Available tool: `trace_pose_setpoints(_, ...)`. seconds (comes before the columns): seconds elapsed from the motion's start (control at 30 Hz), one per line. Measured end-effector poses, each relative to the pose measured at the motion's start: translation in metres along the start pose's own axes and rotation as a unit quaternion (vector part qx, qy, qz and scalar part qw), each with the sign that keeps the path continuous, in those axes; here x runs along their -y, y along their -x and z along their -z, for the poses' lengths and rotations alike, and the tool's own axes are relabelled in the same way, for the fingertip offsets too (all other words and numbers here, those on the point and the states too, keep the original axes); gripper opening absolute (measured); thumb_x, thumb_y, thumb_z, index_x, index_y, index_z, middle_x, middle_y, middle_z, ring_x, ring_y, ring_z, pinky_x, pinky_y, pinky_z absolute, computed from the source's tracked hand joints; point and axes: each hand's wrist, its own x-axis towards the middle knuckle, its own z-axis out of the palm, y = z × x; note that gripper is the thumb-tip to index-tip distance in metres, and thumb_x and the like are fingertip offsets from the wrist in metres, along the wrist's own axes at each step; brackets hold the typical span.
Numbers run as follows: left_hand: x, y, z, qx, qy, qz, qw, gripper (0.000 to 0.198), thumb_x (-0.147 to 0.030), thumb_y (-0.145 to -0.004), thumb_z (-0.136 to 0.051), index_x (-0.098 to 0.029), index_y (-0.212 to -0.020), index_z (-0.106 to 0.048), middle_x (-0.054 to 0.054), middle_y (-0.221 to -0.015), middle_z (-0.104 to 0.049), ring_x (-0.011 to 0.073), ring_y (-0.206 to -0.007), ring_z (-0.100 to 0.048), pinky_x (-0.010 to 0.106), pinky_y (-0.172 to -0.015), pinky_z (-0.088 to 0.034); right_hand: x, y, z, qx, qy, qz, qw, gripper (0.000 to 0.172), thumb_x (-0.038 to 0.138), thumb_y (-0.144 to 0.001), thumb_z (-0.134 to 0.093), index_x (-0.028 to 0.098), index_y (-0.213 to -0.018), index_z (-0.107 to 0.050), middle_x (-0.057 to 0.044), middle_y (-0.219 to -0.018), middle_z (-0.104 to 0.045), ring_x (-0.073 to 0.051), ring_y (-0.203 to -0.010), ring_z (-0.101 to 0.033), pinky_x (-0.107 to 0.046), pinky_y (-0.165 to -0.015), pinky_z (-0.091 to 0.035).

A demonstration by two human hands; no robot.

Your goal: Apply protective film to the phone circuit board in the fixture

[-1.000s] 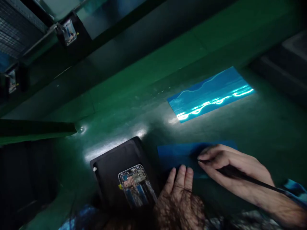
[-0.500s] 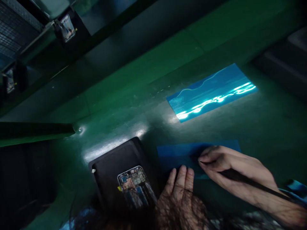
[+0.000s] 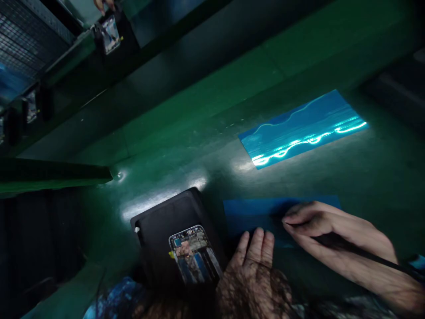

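Nearer blue sheet (image 3: pixel 249 212) part-hidden; left hand (image 3: pixel 254 270) flat, empty; right hand (image 3: pixel 323 223) pinched, contents unclear

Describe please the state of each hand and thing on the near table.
Near blue sheet: flat, partly covered by both hands
Far blue sheet: flat, glossy, uncovered
Phone: inner parts exposed
Black tray: bears the phone
Left hand: fingers extended on near blue sheet
Right hand: pinched around slim dark tool

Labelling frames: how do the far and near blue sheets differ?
Far sheet shows bright glare; near sheet looks dark. Far sheet slants across the picture; near sheet runs almost horizontally. Far sheet is unobstructed; right hand partly hides near sheet. Both: blue, oblong.
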Motion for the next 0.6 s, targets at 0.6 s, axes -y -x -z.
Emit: trace_pose_setpoints(0.6,0.003,-0.006,0.021,0.181,0.075,0.013,0.981,0.046,-0.021,-0.085,-0.017,0.0,-0.125,-0.009,0.01,-0.134,-0.013,0.0196,-0.123,-0.011,0.031,-0.099,-0.025,0.003,-0.004,-0.002,0.0,0.003,-0.002,1.0,0.026,0.049,-0.064,-0.054,0.029,-0.048,-0.057,0.004,-0.055,-0.065,-0.006,-0.056,-0.064,-0.01,-0.055,-0.049)
